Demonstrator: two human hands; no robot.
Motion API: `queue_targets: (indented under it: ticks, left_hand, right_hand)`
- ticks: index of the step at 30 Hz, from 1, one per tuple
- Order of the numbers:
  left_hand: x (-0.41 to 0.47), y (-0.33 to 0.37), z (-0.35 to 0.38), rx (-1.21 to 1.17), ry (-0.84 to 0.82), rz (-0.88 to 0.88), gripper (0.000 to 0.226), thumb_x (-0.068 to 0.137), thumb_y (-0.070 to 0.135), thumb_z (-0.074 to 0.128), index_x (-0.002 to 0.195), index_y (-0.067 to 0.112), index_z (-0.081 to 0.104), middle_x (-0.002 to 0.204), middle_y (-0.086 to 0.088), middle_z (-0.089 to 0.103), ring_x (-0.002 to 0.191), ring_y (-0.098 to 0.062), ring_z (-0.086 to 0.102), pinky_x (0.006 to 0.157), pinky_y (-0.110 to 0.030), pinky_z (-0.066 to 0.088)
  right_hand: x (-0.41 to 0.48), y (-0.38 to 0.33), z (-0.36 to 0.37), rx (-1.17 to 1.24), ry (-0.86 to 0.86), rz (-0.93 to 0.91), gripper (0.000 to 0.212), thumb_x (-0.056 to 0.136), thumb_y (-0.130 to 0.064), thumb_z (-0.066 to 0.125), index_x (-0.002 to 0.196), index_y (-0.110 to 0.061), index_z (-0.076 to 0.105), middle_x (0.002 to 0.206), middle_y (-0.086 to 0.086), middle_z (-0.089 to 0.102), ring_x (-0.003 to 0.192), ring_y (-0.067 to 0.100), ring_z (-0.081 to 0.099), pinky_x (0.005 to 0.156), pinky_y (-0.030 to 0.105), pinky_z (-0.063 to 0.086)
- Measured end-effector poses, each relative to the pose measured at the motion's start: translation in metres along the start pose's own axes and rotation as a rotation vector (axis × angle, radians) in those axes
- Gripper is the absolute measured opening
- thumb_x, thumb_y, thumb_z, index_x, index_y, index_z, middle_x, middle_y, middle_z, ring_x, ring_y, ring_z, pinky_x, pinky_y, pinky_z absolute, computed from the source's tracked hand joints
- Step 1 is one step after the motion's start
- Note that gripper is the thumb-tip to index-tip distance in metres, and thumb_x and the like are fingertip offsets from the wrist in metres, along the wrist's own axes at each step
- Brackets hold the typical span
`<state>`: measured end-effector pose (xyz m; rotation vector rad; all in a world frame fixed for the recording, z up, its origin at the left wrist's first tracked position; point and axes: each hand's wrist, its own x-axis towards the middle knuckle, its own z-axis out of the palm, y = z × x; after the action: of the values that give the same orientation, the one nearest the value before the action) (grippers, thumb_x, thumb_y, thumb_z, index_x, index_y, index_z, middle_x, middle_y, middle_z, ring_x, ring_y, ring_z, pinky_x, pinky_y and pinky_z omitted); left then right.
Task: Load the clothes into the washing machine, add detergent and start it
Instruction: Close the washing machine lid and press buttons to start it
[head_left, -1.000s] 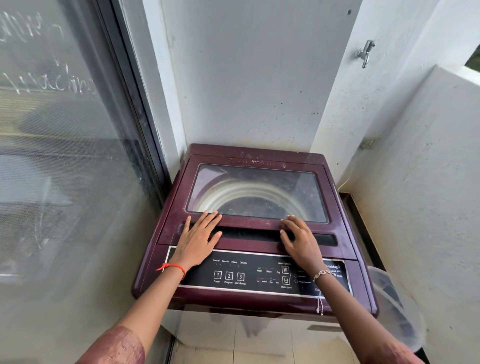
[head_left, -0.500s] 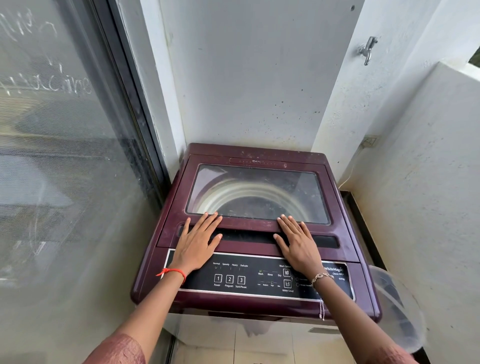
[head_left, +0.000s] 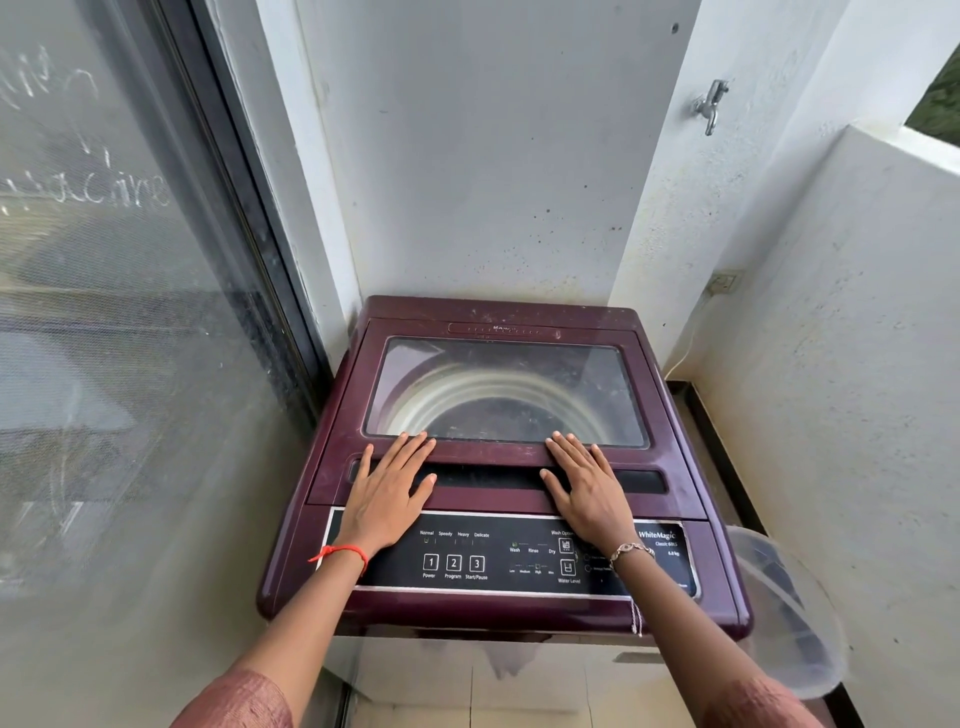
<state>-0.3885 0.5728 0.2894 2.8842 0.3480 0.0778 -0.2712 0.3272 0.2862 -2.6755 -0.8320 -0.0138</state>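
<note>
Pressing flat, your left hand (head_left: 387, 488) and right hand (head_left: 589, 488) lie with straight fingers, gripping nothing, on the closed lid (head_left: 498, 457) of the washing machine (head_left: 722, 571), control panel (head_left: 498, 558) under your wrists

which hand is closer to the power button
Left. The left hand lies flat on the lid edge, just up-left of the power button; the right hand lies flat farther off, up and right of it.
</note>
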Motion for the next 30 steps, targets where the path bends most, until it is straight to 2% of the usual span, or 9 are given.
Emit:
queue_targets:
  ticks: [5, 9, 14, 16, 21, 30]
  left_hand:
    - [0.0012, 0.0028, -0.0012, 0.0, 0.008, 0.0, 0.08, 0.076, 0.06, -0.005, 0.148, 0.032, 0.016, 0.156, 0.016, 0.013, 0.144, -0.004, 0.004, 0.117, -0.041, -0.001]
    - [0.0014, 0.0045, -0.0018, -0.033, 0.029, 0.003, 0.079, 0.077, 0.06, -0.001, 0.147, 0.03, 0.02, 0.155, 0.015, 0.018, 0.144, -0.004, 0.007, 0.117, -0.041, 0.0]
    - [0.0036, 0.006, -0.001, -0.045, 0.036, -0.009, 0.06, 0.091, 0.051, 0.019, 0.147, 0.03, 0.023, 0.155, 0.014, 0.019, 0.144, -0.004, 0.008, 0.118, -0.04, 0.0]
    - [0.0045, 0.0071, -0.0005, -0.055, 0.044, -0.006, 0.062, 0.09, 0.054, 0.017, 0.146, 0.029, 0.024, 0.154, 0.014, 0.02, 0.144, -0.004, 0.009, 0.118, -0.041, 0.001]
    - [0.0054, 0.0085, -0.0015, -0.056, 0.047, -0.018, 0.051, 0.098, 0.04, 0.035, 0.147, 0.029, 0.023, 0.155, 0.014, 0.019, 0.144, -0.004, 0.008, 0.118, -0.04, 0.0]
    - [0.0056, 0.0079, -0.0017, -0.076, 0.059, -0.016, 0.051, 0.098, 0.038, 0.037, 0.146, 0.029, 0.025, 0.154, 0.013, 0.021, 0.144, -0.004, 0.009, 0.118, -0.04, 0.001]
  right_hand:
    - [0.0006, 0.0006, -0.0026, 0.025, 0.019, 0.0, 0.068, 0.086, -0.055, 0.017, 0.142, -0.019, 0.035, 0.151, -0.005, 0.031, 0.142, 0.008, 0.019, 0.118, 0.027, 0.004]
    - [0.001, 0.0018, -0.0036, 0.049, 0.039, 0.003, 0.055, 0.092, -0.044, 0.031, 0.14, -0.017, 0.039, 0.149, -0.004, 0.035, 0.141, 0.009, 0.023, 0.118, 0.027, 0.007]
    - [0.0016, 0.0052, -0.0043, 0.071, 0.058, 0.001, 0.048, 0.096, -0.038, 0.038, 0.139, -0.016, 0.041, 0.148, -0.002, 0.037, 0.141, 0.009, 0.025, 0.119, 0.027, 0.009]
    - [0.002, 0.0067, -0.0047, 0.077, 0.065, 0.0, 0.046, 0.096, -0.034, 0.043, 0.138, -0.016, 0.041, 0.148, -0.002, 0.037, 0.141, 0.009, 0.025, 0.119, 0.028, 0.009]
    - [0.003, 0.0071, -0.0042, 0.09, 0.079, -0.002, 0.045, 0.096, -0.031, 0.045, 0.138, -0.015, 0.042, 0.147, -0.001, 0.039, 0.14, 0.01, 0.027, 0.119, 0.028, 0.011]
    - [0.0046, 0.0077, -0.0019, 0.1, 0.091, -0.003, 0.044, 0.095, -0.03, 0.046, 0.137, -0.015, 0.043, 0.147, -0.001, 0.04, 0.14, 0.01, 0.028, 0.119, 0.028, 0.012]
